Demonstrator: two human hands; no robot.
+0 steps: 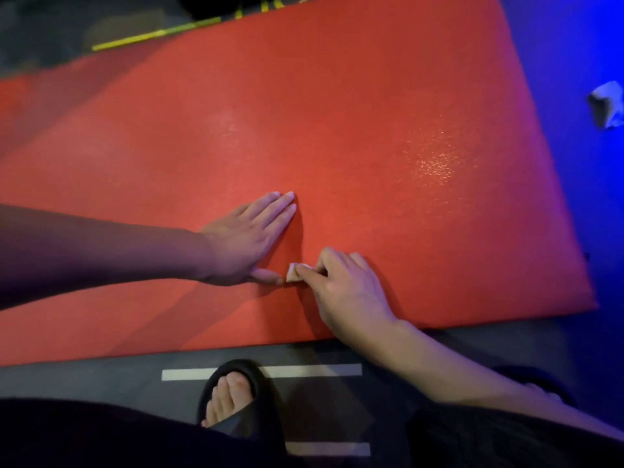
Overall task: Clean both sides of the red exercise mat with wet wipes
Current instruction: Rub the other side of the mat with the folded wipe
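While left hand (248, 236) presses flat, fingers straight, on red mat (371, 113), we note right hand (344, 285) pinching folded wipe (294, 272) just beside left thumb; mat's long axis runs left-right, unwiped span lies beyond fingertips.

One red mat (337, 130), two hands, left (250, 238) and right (344, 288), one folded wipe (293, 272), one crumpled wipe (606, 104) far right, two white floor stripes (304, 371), one sandalled foot (233, 396), one yellow-green bar (155, 34).
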